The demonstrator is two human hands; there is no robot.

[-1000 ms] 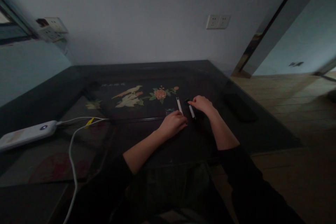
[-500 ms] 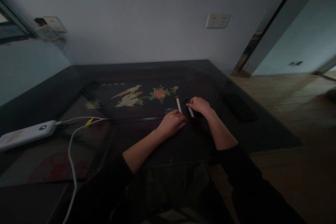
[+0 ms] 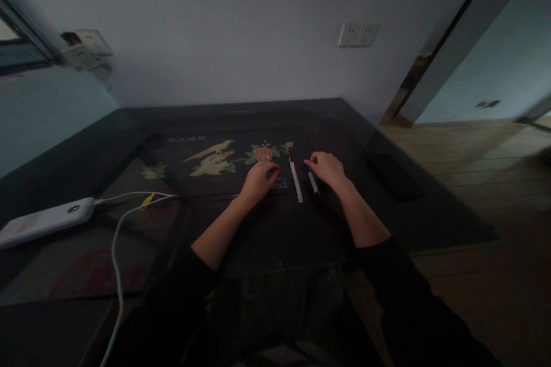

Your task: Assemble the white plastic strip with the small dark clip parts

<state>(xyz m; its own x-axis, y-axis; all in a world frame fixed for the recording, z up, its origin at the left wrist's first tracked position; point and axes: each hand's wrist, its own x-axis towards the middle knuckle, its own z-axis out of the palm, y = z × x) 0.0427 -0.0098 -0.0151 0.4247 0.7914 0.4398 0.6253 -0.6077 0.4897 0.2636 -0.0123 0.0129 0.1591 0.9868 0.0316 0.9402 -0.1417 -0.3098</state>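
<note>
My left hand (image 3: 259, 182) is curled above the dark tabletop, thumb and forefinger drawn together; whatever they may hold is too small to see. Just beside and below its fingers lies a small clear case (image 3: 279, 186), partly hidden. To the right of that, a slim pale strip (image 3: 297, 181) with a narrow tip and a hole at its near end rests by itself. My right hand (image 3: 327, 168) pinches something small and dark at its fingertips, its kind unclear. Under that hand lies a slim white-and-dark stick (image 3: 313, 181), close to the fingers.
A flat black object (image 3: 394, 176) lies on the right of the table. On the left sits a white power bank (image 3: 47, 221) with a white cable (image 3: 118, 258) running off the near edge. A flower-and-bird picture (image 3: 262, 153) decorates the tabletop. Sockets (image 3: 358, 35) are on the wall.
My left hand has left the pale strip, moving left and away from me to the clear case, so the whole strip now shows. My right hand has shifted only slightly.
</note>
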